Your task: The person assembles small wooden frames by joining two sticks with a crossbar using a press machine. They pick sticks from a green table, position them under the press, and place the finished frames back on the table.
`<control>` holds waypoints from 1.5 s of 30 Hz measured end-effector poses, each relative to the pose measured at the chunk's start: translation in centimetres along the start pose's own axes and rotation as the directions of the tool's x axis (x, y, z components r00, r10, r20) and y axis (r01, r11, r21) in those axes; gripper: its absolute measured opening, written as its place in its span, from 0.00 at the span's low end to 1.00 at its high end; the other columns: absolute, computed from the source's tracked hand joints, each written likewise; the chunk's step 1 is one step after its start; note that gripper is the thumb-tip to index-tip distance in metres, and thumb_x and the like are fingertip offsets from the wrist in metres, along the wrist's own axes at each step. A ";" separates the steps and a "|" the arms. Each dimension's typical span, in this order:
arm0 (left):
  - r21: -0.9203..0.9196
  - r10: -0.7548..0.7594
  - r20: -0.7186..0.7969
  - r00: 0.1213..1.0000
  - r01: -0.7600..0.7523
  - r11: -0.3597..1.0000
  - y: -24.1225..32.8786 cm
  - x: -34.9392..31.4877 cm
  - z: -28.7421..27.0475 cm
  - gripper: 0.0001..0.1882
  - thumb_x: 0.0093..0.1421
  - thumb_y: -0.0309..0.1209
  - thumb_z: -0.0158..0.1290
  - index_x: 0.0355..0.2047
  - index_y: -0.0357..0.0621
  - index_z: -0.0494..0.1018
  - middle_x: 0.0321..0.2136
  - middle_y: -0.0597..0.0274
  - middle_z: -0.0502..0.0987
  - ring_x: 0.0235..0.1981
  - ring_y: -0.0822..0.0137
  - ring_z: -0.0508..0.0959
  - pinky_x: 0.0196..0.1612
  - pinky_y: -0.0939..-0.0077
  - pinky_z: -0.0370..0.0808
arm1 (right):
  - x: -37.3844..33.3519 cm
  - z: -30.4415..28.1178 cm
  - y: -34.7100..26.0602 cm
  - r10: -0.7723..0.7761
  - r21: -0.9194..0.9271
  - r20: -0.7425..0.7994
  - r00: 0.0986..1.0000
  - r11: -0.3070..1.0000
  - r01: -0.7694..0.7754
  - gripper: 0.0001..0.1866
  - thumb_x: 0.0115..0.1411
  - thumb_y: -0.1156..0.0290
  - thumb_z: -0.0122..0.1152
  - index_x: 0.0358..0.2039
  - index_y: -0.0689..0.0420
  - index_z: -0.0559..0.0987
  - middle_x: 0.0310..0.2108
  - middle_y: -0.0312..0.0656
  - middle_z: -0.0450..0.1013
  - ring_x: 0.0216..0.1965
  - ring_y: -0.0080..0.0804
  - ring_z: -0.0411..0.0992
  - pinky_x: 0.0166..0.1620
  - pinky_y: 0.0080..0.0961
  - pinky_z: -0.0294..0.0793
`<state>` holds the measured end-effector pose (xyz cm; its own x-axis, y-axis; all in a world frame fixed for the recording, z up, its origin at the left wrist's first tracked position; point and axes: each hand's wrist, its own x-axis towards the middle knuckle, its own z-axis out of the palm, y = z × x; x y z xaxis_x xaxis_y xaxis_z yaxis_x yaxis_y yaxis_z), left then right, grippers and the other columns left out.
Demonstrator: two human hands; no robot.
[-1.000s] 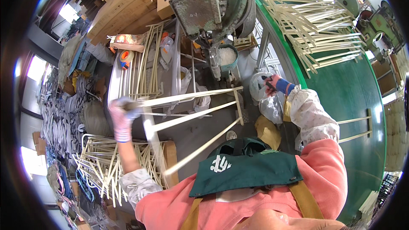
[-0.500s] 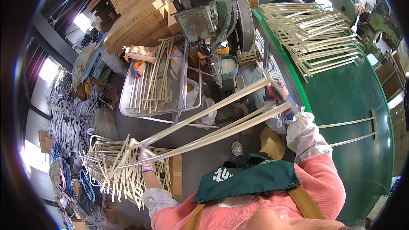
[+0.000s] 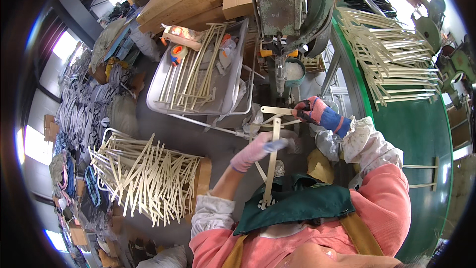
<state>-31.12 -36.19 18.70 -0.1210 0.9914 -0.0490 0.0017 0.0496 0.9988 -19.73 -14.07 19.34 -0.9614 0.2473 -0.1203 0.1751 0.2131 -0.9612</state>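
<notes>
My left hand [image 3: 250, 152], in a pale pink glove and slightly blurred, closes round a cream flat bar [image 3: 273, 161] with holes at its upper end. This bar stands nearly lengthwise in front of my green apron. Farther right and higher, my right hand [image 3: 320, 114], in a red and blue glove, grips another cream bar [image 3: 277, 110] whose holed, rounded end points left. More cream bars pass behind between the hands; how they join is hidden. Just beyond, the green press machine [image 3: 280, 15] hangs its spindle [image 3: 280, 77] above the bars.
A large pile of cream bars [image 3: 148, 178] lies on a rack at the left. Beyond stands a white tray [image 3: 161, 82] with bars and an orange tape roll [image 3: 178, 53]. To the right, a green table [image 3: 416, 129] carries stacked bars [image 3: 396, 54]. A bucket [image 3: 294, 72] sits behind the spindle.
My left hand has come from the pile at the left to near my right hand. The long bars that stretched across between my hands are now turned, ends close to the spindle. The view has shifted.
</notes>
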 end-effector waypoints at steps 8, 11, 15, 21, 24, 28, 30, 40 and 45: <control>-0.384 -0.191 -0.730 0.657 -0.162 0.909 -1.6 15.5 -6.3 0.16 0.56 0.36 0.57 0.16 0.41 0.73 0.08 0.71 0.66 0.09 0.79 0.61 0.15 0.81 0.54 | 4.6 -2.2 3.8 0.334 0.627 -0.153 0.930 0.761 -0.170 0.09 0.59 0.71 0.57 0.32 0.65 0.74 0.22 0.37 0.71 0.18 0.19 0.64 0.17 0.17 0.61; -0.301 -0.237 -0.645 0.727 0.044 0.953 -2.9 19.3 -7.4 0.21 0.51 0.37 0.62 0.08 0.43 0.67 0.06 0.69 0.66 0.09 0.78 0.61 0.15 0.78 0.56 | 6.4 -2.1 4.9 0.326 0.698 -0.226 0.918 0.711 -0.081 0.11 0.59 0.68 0.57 0.37 0.63 0.74 0.24 0.34 0.70 0.21 0.18 0.65 0.21 0.15 0.64; -0.235 -0.230 -0.619 0.751 0.103 0.967 -3.7 21.8 -8.1 0.20 0.51 0.36 0.62 0.08 0.44 0.68 0.07 0.70 0.67 0.08 0.77 0.62 0.15 0.79 0.57 | 8.2 -2.4 5.1 0.334 0.695 -0.264 0.905 0.717 -0.062 0.12 0.61 0.67 0.54 0.38 0.64 0.74 0.24 0.33 0.69 0.21 0.17 0.64 0.22 0.16 0.65; -0.303 -0.266 -0.522 0.811 0.115 0.946 -2.6 22.5 -9.7 0.16 0.52 0.32 0.61 0.11 0.44 0.71 0.09 0.71 0.67 0.09 0.78 0.62 0.15 0.81 0.55 | 8.7 -4.3 5.3 0.231 0.740 -0.038 0.972 0.661 -0.128 0.14 0.61 0.63 0.54 0.39 0.61 0.73 0.25 0.36 0.72 0.19 0.19 0.67 0.26 0.21 0.76; -0.349 -0.250 -0.476 0.843 0.080 0.934 -2.4 22.4 -9.8 0.11 0.52 0.28 0.60 0.14 0.43 0.73 0.09 0.72 0.67 0.09 0.79 0.62 0.15 0.81 0.54 | 10.9 -7.5 7.9 0.438 0.463 -0.220 0.872 0.833 -0.302 0.14 0.61 0.63 0.53 0.38 0.61 0.74 0.28 0.39 0.74 0.23 0.25 0.72 0.29 0.22 0.75; -0.343 -0.197 -0.475 0.858 0.025 0.939 -3.2 22.6 -9.9 0.08 0.51 0.27 0.60 0.18 0.42 0.75 0.11 0.72 0.68 0.10 0.80 0.63 0.15 0.83 0.54 | 18.7 -9.6 14.2 -0.158 -0.517 -0.398 0.904 0.852 -0.079 0.09 0.59 0.66 0.54 0.36 0.57 0.76 0.25 0.37 0.72 0.21 0.28 0.67 0.27 0.26 0.72; -0.390 -0.312 -0.456 0.833 0.129 0.912 -4.0 23.0 -9.9 0.08 0.52 0.28 0.60 0.18 0.42 0.75 0.11 0.72 0.68 0.10 0.80 0.62 0.14 0.83 0.53 | 22.3 -9.6 17.4 -0.175 -0.606 -0.376 0.910 0.790 -0.098 0.09 0.59 0.66 0.53 0.37 0.57 0.75 0.26 0.38 0.72 0.22 0.28 0.68 0.28 0.27 0.72; -0.226 -0.276 -0.511 0.814 0.182 0.957 -5.1 21.5 -8.8 0.19 0.56 0.38 0.58 0.11 0.48 0.67 0.06 0.75 0.61 0.07 0.82 0.56 0.12 0.79 0.48 | 25.5 -11.4 23.0 -0.164 -0.692 -0.354 0.921 0.708 -0.141 0.11 0.61 0.67 0.50 0.41 0.57 0.74 0.30 0.39 0.72 0.27 0.29 0.69 0.32 0.27 0.72; -0.272 -0.168 -0.549 0.818 0.016 0.962 -5.1 20.3 -8.1 0.14 0.59 0.35 0.49 0.18 0.44 0.69 0.08 0.70 0.65 0.09 0.78 0.62 0.15 0.81 0.57 | 25.1 -13.6 23.8 -0.132 -0.663 -0.368 0.920 0.731 -0.161 0.12 0.61 0.68 0.48 0.42 0.56 0.73 0.32 0.40 0.72 0.29 0.30 0.70 0.34 0.27 0.72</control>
<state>-41.60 -17.28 12.69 -0.6447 0.7367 -0.2042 -0.2701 0.0304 0.9624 -36.83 10.04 -3.16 -0.8298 0.5476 0.1076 0.4230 0.7430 -0.5186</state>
